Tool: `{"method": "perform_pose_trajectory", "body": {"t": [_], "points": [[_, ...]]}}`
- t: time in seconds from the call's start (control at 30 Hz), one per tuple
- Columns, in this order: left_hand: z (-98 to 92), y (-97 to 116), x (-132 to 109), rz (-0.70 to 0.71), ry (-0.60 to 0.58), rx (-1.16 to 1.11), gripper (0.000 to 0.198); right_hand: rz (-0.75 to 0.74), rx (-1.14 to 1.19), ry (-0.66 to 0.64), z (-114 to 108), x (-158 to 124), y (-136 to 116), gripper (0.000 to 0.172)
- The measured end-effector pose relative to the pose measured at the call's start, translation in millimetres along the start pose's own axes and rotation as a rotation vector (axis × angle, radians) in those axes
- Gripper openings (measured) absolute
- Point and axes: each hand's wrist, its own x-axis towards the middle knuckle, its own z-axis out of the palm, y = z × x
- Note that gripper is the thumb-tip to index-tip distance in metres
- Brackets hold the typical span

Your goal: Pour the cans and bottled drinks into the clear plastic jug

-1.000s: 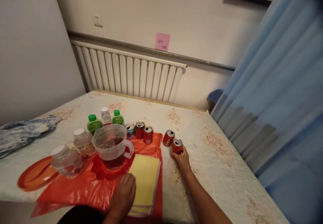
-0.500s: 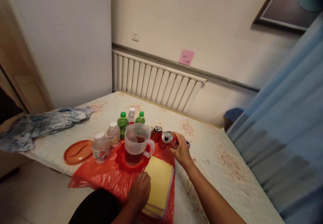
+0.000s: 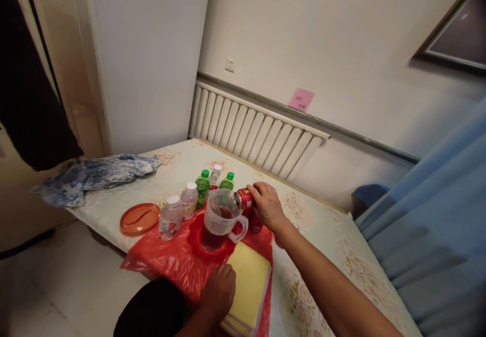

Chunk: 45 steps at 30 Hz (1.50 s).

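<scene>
My right hand [image 3: 268, 206] is wrapped round a red drink can [image 3: 244, 198], tilted so that its top points at the rim of a clear plastic jug [image 3: 216, 233]. The jug holds dark brown liquid and stands upright on a red scalloped dish [image 3: 194, 243], its handle facing right. My left hand [image 3: 220, 289] is closed, fingers curled, beside the left edge of a yellow book or pad [image 3: 250, 281]; what it holds, if anything, is hidden. Beneath these lies a red plastic sheet [image 3: 161, 253]. Another red can [image 3: 256, 223] is partly hidden below my right hand.
Two white-capped jars, a jar [image 3: 170, 220] and a second jar [image 3: 189, 201], stand left of the jug. Behind it are green-capped bottles, one bottle [image 3: 202, 185] nearest the jars. An orange lid [image 3: 139, 219] and a patterned cloth [image 3: 110, 177] lie on the floral tablecloth [image 3: 182, 159].
My right hand has carried the can left to the jug and tipped its top toward the rim. The whole view has shifted; my left hand stays by the yellow book or pad.
</scene>
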Motion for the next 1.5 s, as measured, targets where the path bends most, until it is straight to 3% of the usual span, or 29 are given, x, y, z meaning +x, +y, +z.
{"method": "perform_pose_trajectory", "body": {"t": [0.17, 0.53, 1.5], "points": [[-0.9, -0.2, 1.3, -0.005, -0.009, 0.002, 0.021, -0.101, -0.092, -0.022, -4.2, 11.5, -0.5, 0.036], [2.1, -1.2, -0.9, -0.007, 0.010, 0.007, 0.021, -0.205, -0.149, -0.083, -17.5, 24.3, -6.9, 0.036], [0.1, 0.0, 0.5, -0.009, -0.009, 0.000, 0.021, -0.256, -0.202, -0.109, -24.5, 25.0, -8.2, 0.033]]}}
